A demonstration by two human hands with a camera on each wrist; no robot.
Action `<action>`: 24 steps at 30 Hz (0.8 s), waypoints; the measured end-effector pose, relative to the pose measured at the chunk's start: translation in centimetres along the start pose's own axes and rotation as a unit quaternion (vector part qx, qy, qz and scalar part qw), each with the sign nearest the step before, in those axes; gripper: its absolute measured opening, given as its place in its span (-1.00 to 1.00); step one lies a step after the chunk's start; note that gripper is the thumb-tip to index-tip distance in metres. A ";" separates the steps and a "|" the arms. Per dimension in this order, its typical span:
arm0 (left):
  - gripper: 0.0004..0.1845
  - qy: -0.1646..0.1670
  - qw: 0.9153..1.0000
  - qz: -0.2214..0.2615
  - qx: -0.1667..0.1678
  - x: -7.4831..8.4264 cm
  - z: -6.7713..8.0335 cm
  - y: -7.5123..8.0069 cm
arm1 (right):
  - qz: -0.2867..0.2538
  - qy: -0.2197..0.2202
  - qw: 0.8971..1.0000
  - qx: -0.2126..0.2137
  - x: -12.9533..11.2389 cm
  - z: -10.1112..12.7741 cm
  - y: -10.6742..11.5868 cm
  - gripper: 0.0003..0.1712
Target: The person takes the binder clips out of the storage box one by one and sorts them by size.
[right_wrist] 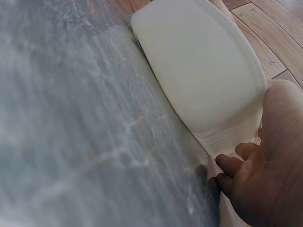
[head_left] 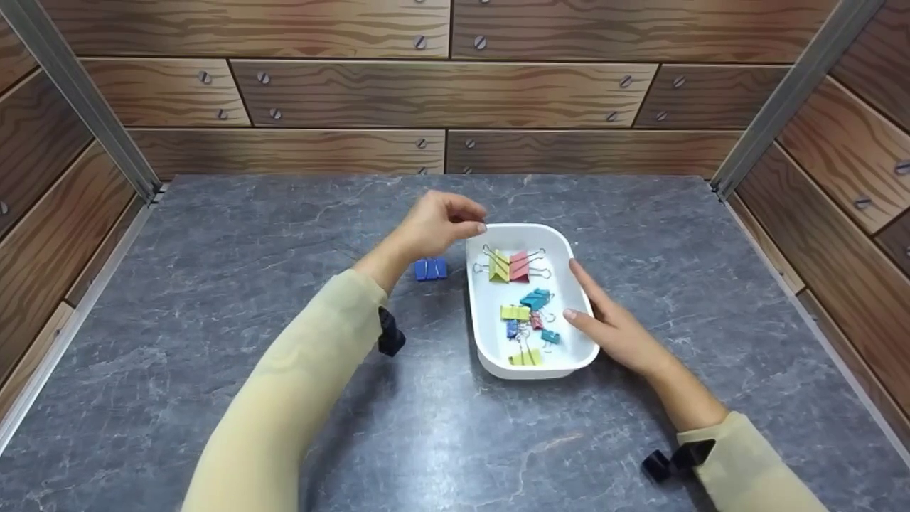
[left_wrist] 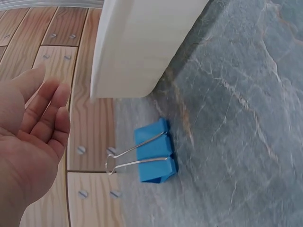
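Note:
A white plastic box point(head_left: 483, 348) stands on the grey marbled table, with several binder clips inside. A yellow-green binder clip point(head_left: 499, 267) and a pink one point(head_left: 520, 267) lie side by side toward its far end. Smaller teal, yellow, blue and red clips cluster nearer the front. My left hand point(head_left: 437, 222) hovers by the box's far left corner, fingers loosely bent and holding nothing. Below it, outside the box, a blue binder clip point(left_wrist: 154, 151) lies on the table. My right hand point(head_left: 618, 331) holds the box's right side, thumb over the rim and fingers along the outer wall point(right_wrist: 203, 71).
Wood-patterned panels point(head_left: 441, 92) enclose the table point(head_left: 213, 284) at the back and both sides. Grey metal posts point(head_left: 789, 107) rise at the back corners. Black straps with small dark blocks point(head_left: 389, 333) sit on both sleeves.

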State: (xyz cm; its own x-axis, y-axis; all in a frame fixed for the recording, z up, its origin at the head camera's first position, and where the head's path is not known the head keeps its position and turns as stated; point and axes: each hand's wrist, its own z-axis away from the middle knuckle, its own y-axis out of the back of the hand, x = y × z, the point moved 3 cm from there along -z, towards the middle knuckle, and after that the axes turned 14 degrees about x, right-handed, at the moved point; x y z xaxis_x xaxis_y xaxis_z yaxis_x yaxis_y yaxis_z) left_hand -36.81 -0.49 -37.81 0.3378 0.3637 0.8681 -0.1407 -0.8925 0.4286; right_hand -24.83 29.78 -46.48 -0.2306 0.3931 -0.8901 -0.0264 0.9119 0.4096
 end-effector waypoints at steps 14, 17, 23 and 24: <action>-0.74 -0.018 0.998 -0.027 -0.057 -0.5 -0.6 -2.3 | 0.006 0.002 1.000 0.002 0.2 0.1 0.0 -0.08; -0.74 -0.019 0.996 -0.048 -0.069 -0.5 -0.6 -2.7 | 0.007 -0.001 1.000 0.001 0.2 0.0 0.0 -0.07; -0.72 -0.028 0.991 -0.096 -0.092 -0.2 -0.8 -3.2 | 0.008 -0.004 1.000 0.001 0.3 0.0 0.0 -0.06; -0.71 -0.029 0.990 -0.103 -0.095 -0.2 -0.8 -3.3 | 0.006 -0.004 1.000 0.001 0.3 0.0 0.0 -0.06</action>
State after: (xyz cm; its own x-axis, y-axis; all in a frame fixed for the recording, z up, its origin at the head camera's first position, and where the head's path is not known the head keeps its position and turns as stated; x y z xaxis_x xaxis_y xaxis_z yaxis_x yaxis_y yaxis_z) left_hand -37.14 2.57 -39.22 0.4300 0.5113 0.7441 -0.2335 -0.7331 0.6388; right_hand -24.91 29.91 -46.71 -0.2239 0.4056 -0.8862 -0.0212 0.9071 0.4205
